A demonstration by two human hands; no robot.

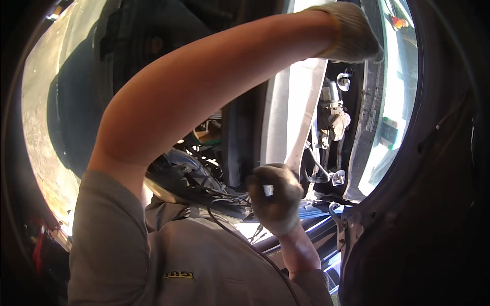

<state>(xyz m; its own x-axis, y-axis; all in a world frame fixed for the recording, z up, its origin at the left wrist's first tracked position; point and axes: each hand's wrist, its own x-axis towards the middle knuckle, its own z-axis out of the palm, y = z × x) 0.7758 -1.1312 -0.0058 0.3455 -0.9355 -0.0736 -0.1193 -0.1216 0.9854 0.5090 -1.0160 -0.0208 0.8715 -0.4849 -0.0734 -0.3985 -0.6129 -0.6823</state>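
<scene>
Sunlit windshield glass (390, 109) borders the motor (338, 122) I'm apparently working around, my left hand (352, 31) near that glass, my curled right hand (278, 199) farther off, both grips unclear, careful placement probably needed next.

Free: gap betw. L hand (352, 33), 1 o'clock, & R hand (278, 199), 5 o'clock, over pale panel (296, 107). Obst.: L arm (224, 66), spanning 8 to 1 o'clock; motor assy. (334, 115), 2 o'clock; blk. cable (259, 252), 6 o'clock; dk. panel (429, 245), 4 o'clock.
</scene>
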